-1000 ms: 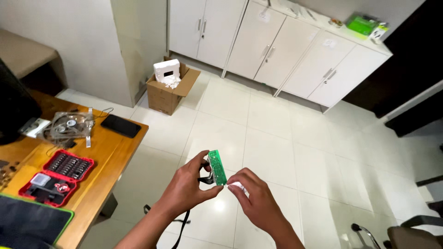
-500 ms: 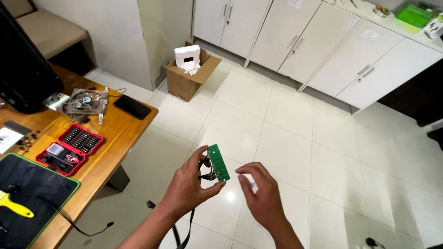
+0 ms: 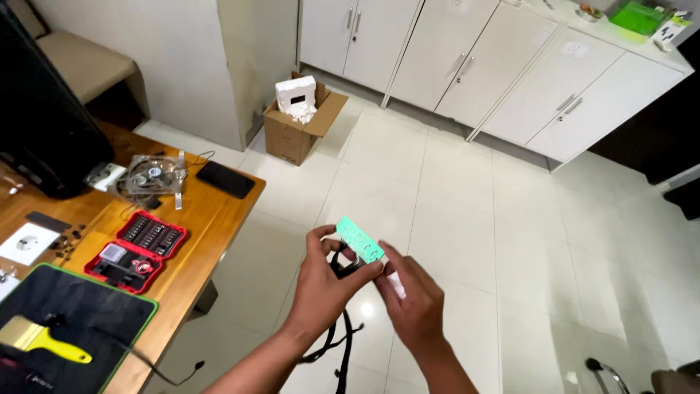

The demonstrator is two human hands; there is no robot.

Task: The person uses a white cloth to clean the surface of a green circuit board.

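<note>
Hands meet in mid-air over the white tiled floor (image 3: 467, 219), right of the wooden bench (image 3: 211, 219); the left hand (image 3: 324, 288) is clenched on a small green circuit board (image 3: 359, 239), thumb and fingers pinching its lower-left part; the board's long axis runs from upper left to lower right, tilted, its green face turned up toward the camera; black cables (image 3: 339, 343) hang from beneath it past the left wrist; the right hand (image 3: 412, 303) touches the board's lower-right end with its fingertips and seems to hold something small and white, though that is too blurred to tell for sure. On the bench lie a red screwdriver bit case (image 3: 136, 250), a clear fan (image 3: 152, 175), a black phone (image 3: 226, 179) and a yellow brush (image 3: 44, 341) on a dark mat (image 3: 87, 321); an open cardboard box (image 3: 299, 120) stands by the white cabinets (image 3: 452, 58).
</note>
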